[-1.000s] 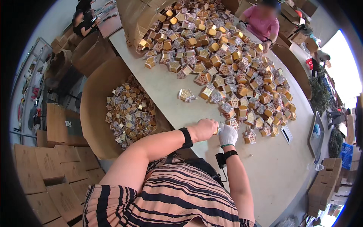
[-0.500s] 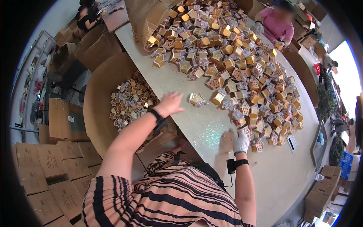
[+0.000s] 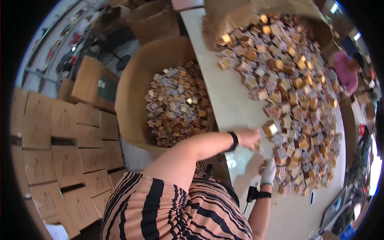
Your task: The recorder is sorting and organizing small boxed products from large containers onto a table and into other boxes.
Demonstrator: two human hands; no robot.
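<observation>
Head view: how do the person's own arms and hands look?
Left hand bare, black wristband. Right hand in a white glove with green trim; black wrist strap with a small black box and thin dark cable. Short sleeve striped black and peach.

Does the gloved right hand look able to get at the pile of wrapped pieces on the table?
Likely yes: the right hand is close beside the pile, and nothing visible stands between them.

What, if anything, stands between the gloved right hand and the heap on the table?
Nothing visible: the right hand is right beside the near edge of the heap. Whether they touch is unclear.
</observation>
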